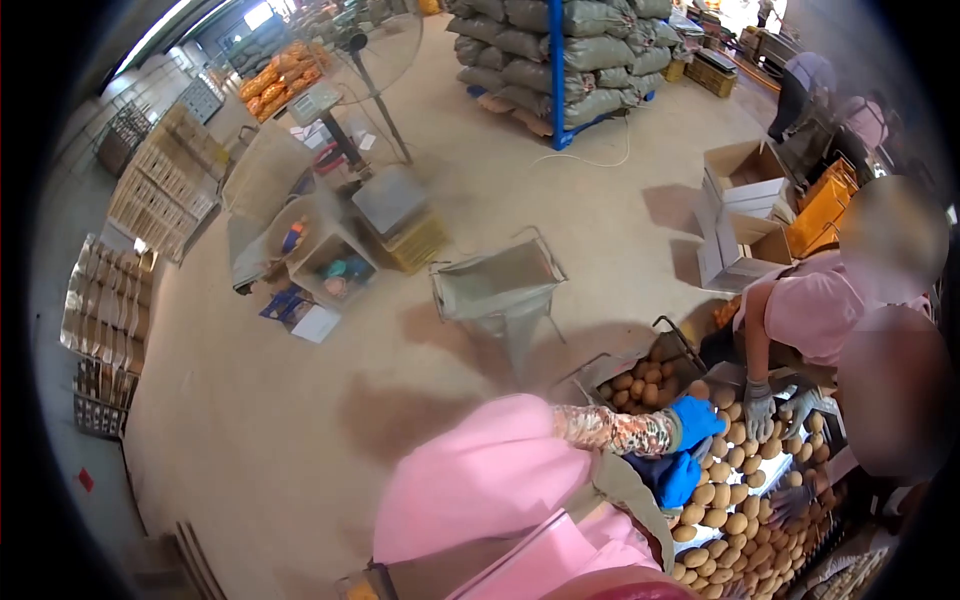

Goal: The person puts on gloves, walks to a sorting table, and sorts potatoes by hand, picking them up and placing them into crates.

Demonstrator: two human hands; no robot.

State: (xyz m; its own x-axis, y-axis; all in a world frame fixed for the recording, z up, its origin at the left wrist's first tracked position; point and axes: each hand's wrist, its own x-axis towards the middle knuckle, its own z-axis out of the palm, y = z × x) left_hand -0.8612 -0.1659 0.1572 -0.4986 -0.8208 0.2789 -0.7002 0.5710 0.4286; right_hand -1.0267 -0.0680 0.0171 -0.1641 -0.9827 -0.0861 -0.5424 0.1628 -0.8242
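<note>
Brown ovoid produce [715, 518], many pieces, loose. Location: spread across a pale surface [770, 470] at the wearer's right, thickest toward the near end; a further lot lies in a cloth-sided bin [690, 368] just beside it.

Left hand [703, 420]: blue glove, patterned sleeve [615, 430], over the edge of the spread nearest the bin. Right hand [681, 479]: blue glove, closer to the body, at the same edge. Fingers of both: grip cannot be told; at this poor angle the left ones look perhaps bent over a piece.

Neighbouring hands: a co-worker's pair in grey gloves [759, 410], reaching down among the pieces near the left hand; another gloved hand [793, 503] at the far side.

Hazards, by judgement: rounded pieces at the edge could roll off if nudged by a forearm; hands this close could knock together over one piece; smooth skins could slip from gloved fingers; a hard drop into the bin could bruise the contents.
</note>
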